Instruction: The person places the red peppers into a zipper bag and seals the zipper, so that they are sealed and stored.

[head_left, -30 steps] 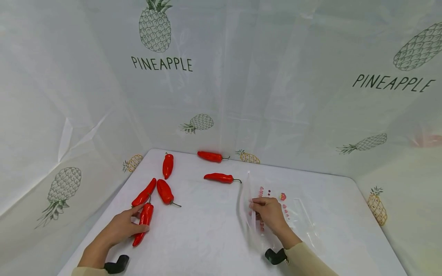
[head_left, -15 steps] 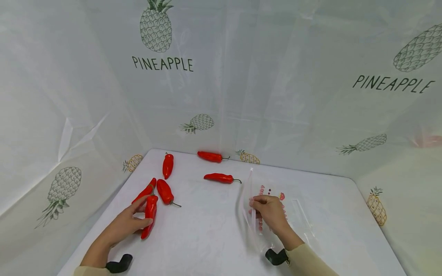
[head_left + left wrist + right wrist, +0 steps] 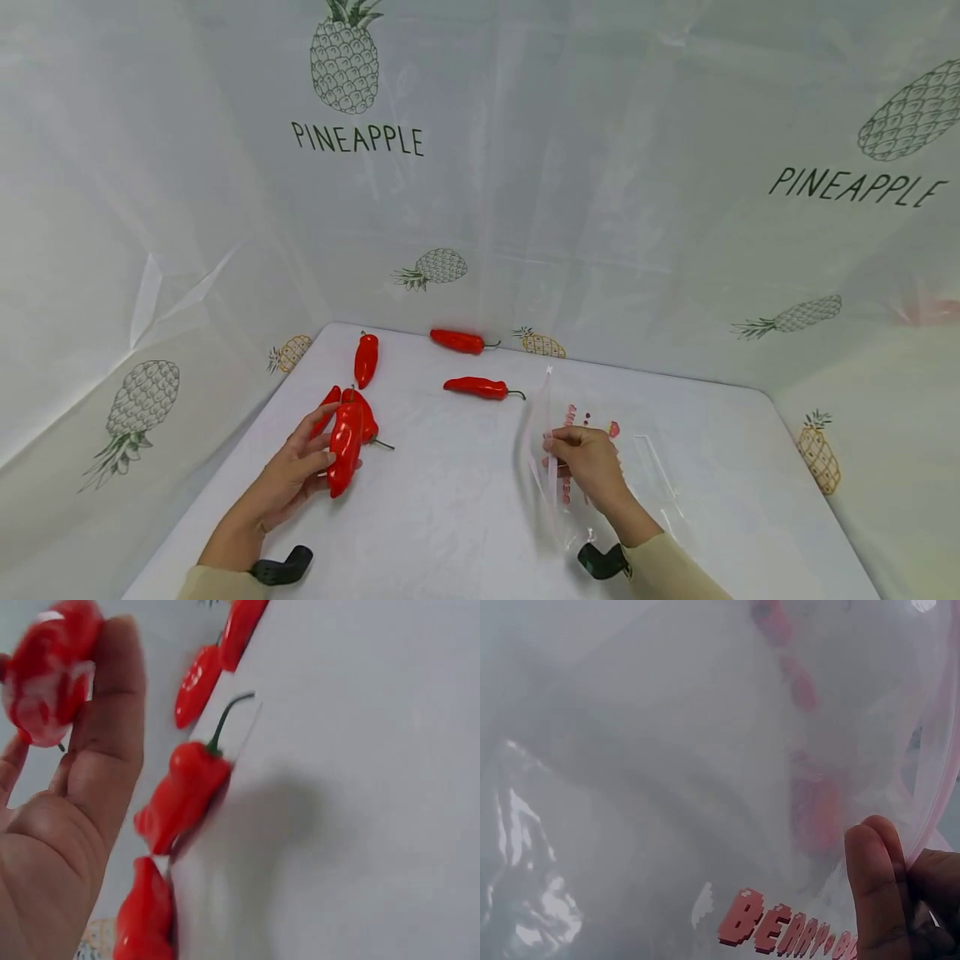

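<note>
Between its thumb and fingers, my left hand (image 3: 288,477) holds a glossy red chili pepper (image 3: 346,450), raised over the table in the left wrist view, its stem end pointing away from me. In the head view it overlaps a second red chili pepper (image 3: 371,421) with a green stem; a third red pepper (image 3: 327,408) lies beside that one, partly hidden by my fingers. On the right, my right hand (image 3: 588,460) pinches the pink zip edge of a clear plastic zip bag (image 3: 667,750) with red "BERRY" lettering. The bag's mouth edge stands up, and its body lies flat toward the right.
Another red pepper (image 3: 366,361) lies at the back left. Two more, one pepper (image 3: 457,341) at the back edge and one pepper (image 3: 480,387) nearer, lie left of the bag. A pineapple-printed sheet (image 3: 600,208) surrounds the white table (image 3: 442,500).
My left hand has lifted the chili pepper off the table at the left and carried it to the right and away from me. The right hand stays nearly still on the bag's edge.
</note>
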A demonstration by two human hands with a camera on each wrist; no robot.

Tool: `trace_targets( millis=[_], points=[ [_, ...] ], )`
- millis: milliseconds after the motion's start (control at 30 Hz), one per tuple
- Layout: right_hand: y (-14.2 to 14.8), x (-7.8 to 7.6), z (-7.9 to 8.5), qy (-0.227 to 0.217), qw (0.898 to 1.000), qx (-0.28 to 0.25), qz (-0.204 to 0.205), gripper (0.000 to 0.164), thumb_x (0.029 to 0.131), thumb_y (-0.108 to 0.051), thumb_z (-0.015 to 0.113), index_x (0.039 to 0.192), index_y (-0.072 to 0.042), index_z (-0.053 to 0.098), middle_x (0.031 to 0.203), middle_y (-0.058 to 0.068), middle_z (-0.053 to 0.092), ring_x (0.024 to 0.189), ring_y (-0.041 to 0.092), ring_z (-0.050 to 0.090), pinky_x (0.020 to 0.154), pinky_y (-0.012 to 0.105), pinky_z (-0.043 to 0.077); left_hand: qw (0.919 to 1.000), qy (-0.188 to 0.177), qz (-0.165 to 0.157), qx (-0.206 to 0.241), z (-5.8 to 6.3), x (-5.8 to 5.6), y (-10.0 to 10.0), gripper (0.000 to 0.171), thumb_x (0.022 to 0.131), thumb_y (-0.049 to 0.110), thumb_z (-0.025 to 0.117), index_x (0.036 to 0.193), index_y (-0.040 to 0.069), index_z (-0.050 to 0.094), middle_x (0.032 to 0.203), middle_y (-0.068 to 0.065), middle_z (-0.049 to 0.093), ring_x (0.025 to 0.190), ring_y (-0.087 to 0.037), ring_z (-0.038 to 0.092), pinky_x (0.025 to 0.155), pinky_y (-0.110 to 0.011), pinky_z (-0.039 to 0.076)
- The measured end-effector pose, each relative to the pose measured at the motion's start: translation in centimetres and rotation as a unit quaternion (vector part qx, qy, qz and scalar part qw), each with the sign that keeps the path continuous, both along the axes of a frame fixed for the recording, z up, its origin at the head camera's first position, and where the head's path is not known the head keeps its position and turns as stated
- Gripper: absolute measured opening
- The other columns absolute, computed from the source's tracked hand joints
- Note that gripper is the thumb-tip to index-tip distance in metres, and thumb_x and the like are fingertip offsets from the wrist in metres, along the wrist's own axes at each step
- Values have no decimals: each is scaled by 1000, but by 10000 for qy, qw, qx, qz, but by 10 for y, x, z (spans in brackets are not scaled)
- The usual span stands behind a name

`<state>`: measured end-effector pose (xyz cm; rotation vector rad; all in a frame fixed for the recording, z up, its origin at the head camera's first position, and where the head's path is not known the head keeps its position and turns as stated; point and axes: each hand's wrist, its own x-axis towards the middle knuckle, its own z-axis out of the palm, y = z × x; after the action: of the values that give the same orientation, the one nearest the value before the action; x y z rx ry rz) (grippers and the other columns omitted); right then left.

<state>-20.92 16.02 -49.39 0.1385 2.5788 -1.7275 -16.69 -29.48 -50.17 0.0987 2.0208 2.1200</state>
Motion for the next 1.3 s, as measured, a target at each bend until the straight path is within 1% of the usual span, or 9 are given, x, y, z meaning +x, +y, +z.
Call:
trace_targets(
  millis=[100,233,367,467,600,800,1000,1133,1300],
  points=[
    [1,0,0,-1,10000,8,-31,13,94,-7,77,106,-1,81,89,9,78,68,19,73,63,29,63,9998,-56,-67,204,1,-2,7,76,103,7,61,164,21,18,137,-3,57,112,-28,73,90,-41,64],
    [2,0,-1,8,10000,13,-49,12,94,-7,77,105,-1,81,88,9,78,68,19,74,62,29,63,9996,-248,116,-5,6,-5,17,81,98,7,70,160,23,21,141,-13,54,116,-28,68,89,-42,64],
    [3,1,0,42,10000,54,-48,12,95,-7,77,105,-1,81,88,9,78,68,19,74,62,30,64,9988,-366,171,-287,9,-7,23,90,95,6,73,164,24,18,150,-24,46,121,-30,62,90,-46,64],
    [3,2,2,81,9999,94,-38,13,95,-7,76,105,-1,81,89,8,78,69,19,74,62,29,64,9980,-358,116,-498,9,-10,25,88,98,10,73,166,24,19,152,-27,45,122,-31,60,91,-45,64],
    [2,3,5,119,9999,84,-16,13,95,-7,76,105,0,80,90,9,78,70,19,74,62,30,64,9974,-300,194,-620,9,-12,31,81,99,15,73,164,25,26,154,-25,46,127,-32,57,91,-43,64],
    [0,4,11,198,9997,100,43,11,95,-6,76,103,-1,81,87,8,78,68,19,74,61,30,64,9974,-141,206,-679,16,-16,44,80,98,14,75,163,25,31,157,-24,44,139,-42,48,92,-44,64],
    [0,5,15,329,9991,242,120,9,94,-6,77,101,-2,81,84,7,77,66,19,74,59,29,63,9985,-46,-101,-535,26,-22,69,78,96,15,77,160,26,34,151,-24,50,132,-40,55,89,-47,64],
    [0,5,19,358,9986,364,150,9,94,-6,77,102,-3,81,84,6,77,65,18,73,59,29,63,9980,-26,-559,-295,36,-26,94,78,96,15,77,160,25,34,150,-23,53,126,-34,60,86,-49,65],
    [-2,6,22,334,9986,372,143,11,95,-7,77,104,-3,81,86,6,77,67,18,74,60,29,64,9934,1,-1146,12,49,-30,137,75,97,14,76,160,26,37,145,-22,56,120,-32,65,83,-49,65]
  ],
)
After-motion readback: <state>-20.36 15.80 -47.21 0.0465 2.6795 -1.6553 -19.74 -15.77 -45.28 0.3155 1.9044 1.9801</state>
